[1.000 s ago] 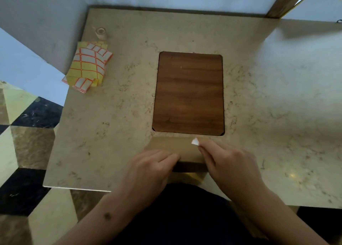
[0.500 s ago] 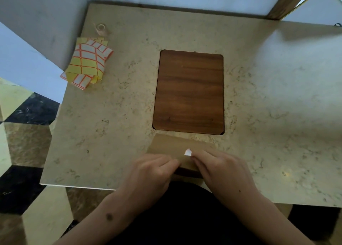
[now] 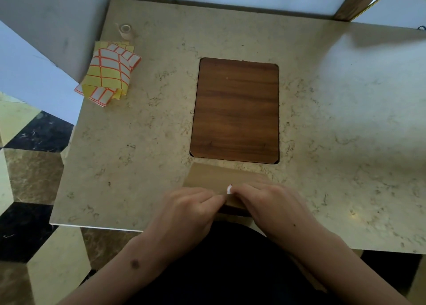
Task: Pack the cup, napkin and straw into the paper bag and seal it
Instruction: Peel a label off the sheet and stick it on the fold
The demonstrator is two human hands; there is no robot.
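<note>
Right hand has slid the pinched white sticker down onto the paper bag fold, left hand pinching it shut — sealing's underway.

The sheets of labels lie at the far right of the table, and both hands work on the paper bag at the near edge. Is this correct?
Not quite. The head view shows the sheets of labels at the far left of the table. Both the left hand and the right hand do work on the paper bag.

I see the inlay set mid-tabletop. Just before the inlay, at the near edge, lies the bag. Far left of the inlay lie the label sheets, the tape roll just behind them.
</note>
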